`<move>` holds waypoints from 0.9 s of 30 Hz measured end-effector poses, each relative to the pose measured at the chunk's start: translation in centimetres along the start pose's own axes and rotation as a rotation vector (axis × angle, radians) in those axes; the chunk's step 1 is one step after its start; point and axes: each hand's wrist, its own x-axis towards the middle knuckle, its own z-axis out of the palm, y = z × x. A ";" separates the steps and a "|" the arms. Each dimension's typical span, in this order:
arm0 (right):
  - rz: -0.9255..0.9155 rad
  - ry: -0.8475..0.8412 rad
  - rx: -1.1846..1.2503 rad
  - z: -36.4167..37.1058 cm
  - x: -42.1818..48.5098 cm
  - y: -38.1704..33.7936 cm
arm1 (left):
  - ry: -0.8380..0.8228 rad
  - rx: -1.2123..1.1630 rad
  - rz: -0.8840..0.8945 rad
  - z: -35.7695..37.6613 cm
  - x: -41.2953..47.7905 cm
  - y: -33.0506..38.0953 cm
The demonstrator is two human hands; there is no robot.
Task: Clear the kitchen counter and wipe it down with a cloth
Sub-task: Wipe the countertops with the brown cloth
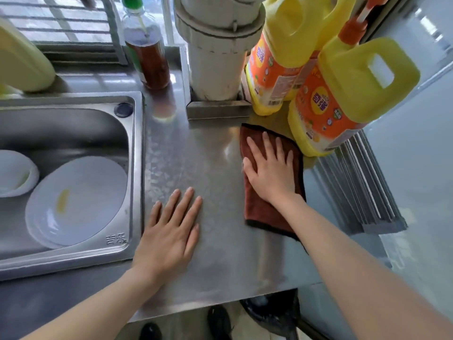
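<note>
A person's right hand (269, 168), fingers spread, presses flat on a brown cloth (272, 182) on the steel counter (196, 155); the cloth's long axis runs front to back. The left hand (171, 231) rests flat, fingers together.

A kitchen: steel sink (136, 168), plates (76, 200), detergent jugs (343, 94).

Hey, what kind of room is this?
Probably a kitchen: a steel sink holding white plates, yellow detergent jugs on the steel counter, and the right hand pressing a brown cloth.
</note>
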 end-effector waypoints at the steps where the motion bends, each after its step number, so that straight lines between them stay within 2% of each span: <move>1: 0.003 0.004 -0.009 -0.1 0.9 -0.3 | 0.001 0.006 -0.003 -0.1 0.0 0.0; 4: -0.020 -0.001 -0.019 -0.2 0.9 -1.0 | 0.007 0.019 -0.010 -0.2 -0.1 0.1; 9: -0.485 -0.036 -0.012 1.2 -5.3 -1.8 | -0.001 0.020 -0.038 -0.6 0.0 0.3; 11: -0.597 -0.087 -0.030 1.0 -4.7 -0.7 | -0.007 0.022 -0.043 -0.7 -0.1 0.3; 13: -0.562 -0.104 -0.037 0.5 -1.5 0.5 | -0.004 0.018 -0.040 -0.5 -0.2 0.2; 17: -0.273 -0.020 -0.027 -0.3 4.7 0.0 | 0.020 0.012 -0.048 -0.2 -0.2 0.2; 20: -0.217 -0.008 -0.032 -0.2 4.3 -2.0 | 0.029 0.021 -0.048 0.0 -0.2 0.1; 22: -0.277 -0.006 -0.012 0.3 1.6 -3.6 | 0.031 0.002 -0.055 -0.1 -0.1 0.1; 24: -0.421 0.010 0.005 1.1 -3.1 -5.2 | 0.065 -0.082 -0.085 -1.0 -0.3 0.5; 27: -0.608 -0.043 -0.019 1.9 -9.1 -4.8 | 0.216 -0.287 -0.251 -2.9 -3.2 2.3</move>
